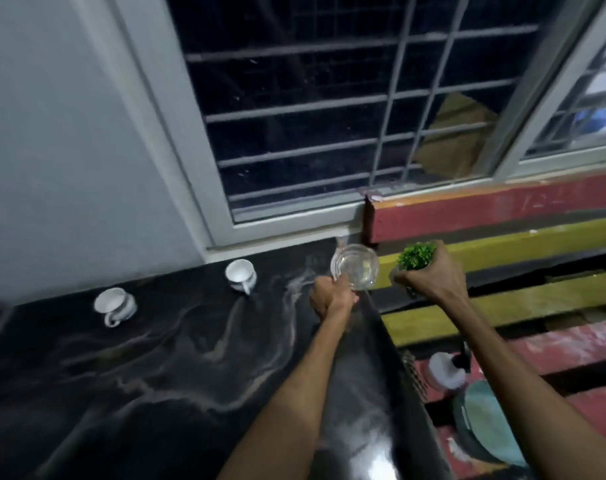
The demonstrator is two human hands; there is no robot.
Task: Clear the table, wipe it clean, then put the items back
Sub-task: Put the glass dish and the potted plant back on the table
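A black marbled table (177, 358) fills the lower left. Two white cups stand on it near the wall: one cup (114, 305) at the left and a second cup (241, 274) further right. My left hand (331, 297) grips a clear glass jug (356, 271) by its handle at the table's far right corner. My right hand (433, 277) is closed around a small green plant (416, 255), held beyond the table's right edge over the striped bench.
A barred window (329, 116) stands behind the table, with a grey wall (59, 133) to the left. Right of the table is a red and yellow slatted bench (536, 299) holding a white object (445, 372) and a teal item (491, 420).
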